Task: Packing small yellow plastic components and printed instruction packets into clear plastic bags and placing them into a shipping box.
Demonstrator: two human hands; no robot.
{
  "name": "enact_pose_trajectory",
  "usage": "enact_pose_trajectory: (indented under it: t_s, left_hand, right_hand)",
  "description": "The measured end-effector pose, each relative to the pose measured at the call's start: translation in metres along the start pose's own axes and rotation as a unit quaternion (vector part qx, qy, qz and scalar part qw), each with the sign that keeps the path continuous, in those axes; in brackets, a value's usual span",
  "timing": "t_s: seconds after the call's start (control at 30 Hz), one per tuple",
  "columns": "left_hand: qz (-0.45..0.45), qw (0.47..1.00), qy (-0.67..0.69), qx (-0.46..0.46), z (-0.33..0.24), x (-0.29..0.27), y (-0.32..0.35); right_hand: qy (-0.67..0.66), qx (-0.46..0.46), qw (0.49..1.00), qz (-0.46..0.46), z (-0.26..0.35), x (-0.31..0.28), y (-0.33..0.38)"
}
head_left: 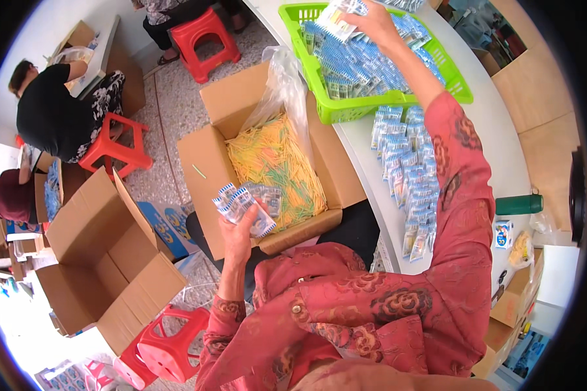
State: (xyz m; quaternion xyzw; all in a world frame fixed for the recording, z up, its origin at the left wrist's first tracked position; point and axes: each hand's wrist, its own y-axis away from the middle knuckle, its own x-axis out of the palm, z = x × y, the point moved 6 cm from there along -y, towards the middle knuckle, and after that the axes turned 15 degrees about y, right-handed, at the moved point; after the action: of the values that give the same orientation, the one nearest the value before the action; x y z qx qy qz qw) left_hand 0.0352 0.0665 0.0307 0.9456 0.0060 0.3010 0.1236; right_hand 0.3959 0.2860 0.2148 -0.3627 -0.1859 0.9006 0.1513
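My left hand (238, 233) is closed around a small bunch of blue-and-white striped packets (253, 210). It is above the near left edge of an open cardboard box (339, 156), which is filled with thin yellow, orange and green sticks (270, 163). At the far end of a lime-green basket (346, 111), my right hand (375, 26) grips a white plastic packet (336, 21); its contents cannot be made out. Blue-striped packets (365, 65) fill the basket. More striped packets (404, 169) lie in rows on the white table (365, 146), under my right arm.
An empty-looking open carton (111, 267) stands at the left, near red stools (176, 345). Another red stool (205, 45) is farther off. One person (59, 111) sits working at a side table. A green bottle (518, 204) lies on the table's right side.
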Motion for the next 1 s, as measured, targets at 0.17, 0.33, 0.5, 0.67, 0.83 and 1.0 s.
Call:
enact_pose_trajectory:
  t_s: [0.17,0.33,0.5,0.67,0.83,1.0]
  left_hand:
    - [-0.012,0.999,-0.008,-0.036,0.009,0.002,-0.003]
    - [-0.021,0.998,-0.04,-0.045,0.007,-0.006,-0.002]
    - [-0.026,0.996,-0.06,-0.067,0.014,-0.008,-0.006]
    - [-0.032,0.994,-0.07,-0.073,0.02,-0.012,-0.012]
    - [-0.001,0.995,-0.061,-0.075,0.018,0.001,-0.016]
    - [-0.036,0.999,-0.001,-0.034,0.009,-0.011,-0.016]
  right_hand:
    - [0.279,0.03,0.957,-0.071,-0.112,-0.005,-0.059]
    - [0.439,0.075,0.891,-0.082,-0.147,0.023,-0.072]
    - [0.423,0.051,0.9,-0.095,-0.168,0.034,-0.085]
    - [0.46,0.011,0.883,-0.095,-0.155,0.055,-0.086]
    - [0.564,-0.073,0.811,-0.14,-0.143,0.031,-0.068]
    - [0.27,-0.156,0.948,-0.06,0.031,0.034,0.03]
